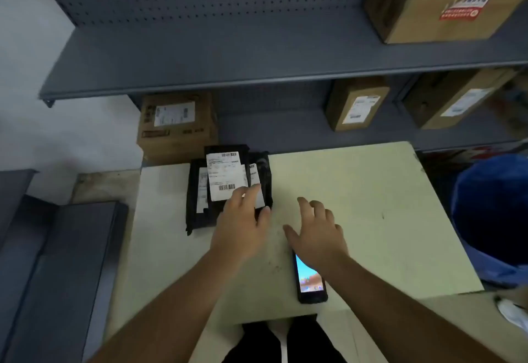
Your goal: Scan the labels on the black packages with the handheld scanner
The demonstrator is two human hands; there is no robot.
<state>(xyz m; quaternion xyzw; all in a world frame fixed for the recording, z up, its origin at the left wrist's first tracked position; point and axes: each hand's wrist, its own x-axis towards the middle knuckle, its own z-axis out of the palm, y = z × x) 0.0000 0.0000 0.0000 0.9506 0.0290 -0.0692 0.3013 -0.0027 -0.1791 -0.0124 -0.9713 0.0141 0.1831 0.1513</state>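
Observation:
A small stack of black packages with white barcode labels lies at the far left of the pale table. My left hand rests on the near right corner of the stack, fingers on the top label and thumb at the package edge. My right hand hovers open, fingers spread, over the table just right of the stack. The handheld scanner, a black phone-like device with a lit screen, lies flat on the table under my right wrist, its upper end hidden.
Grey metal shelving stands behind the table with several cardboard boxes on it. A blue bin or bag sits at the table's right edge. Dark grey panels lie on the floor to the left.

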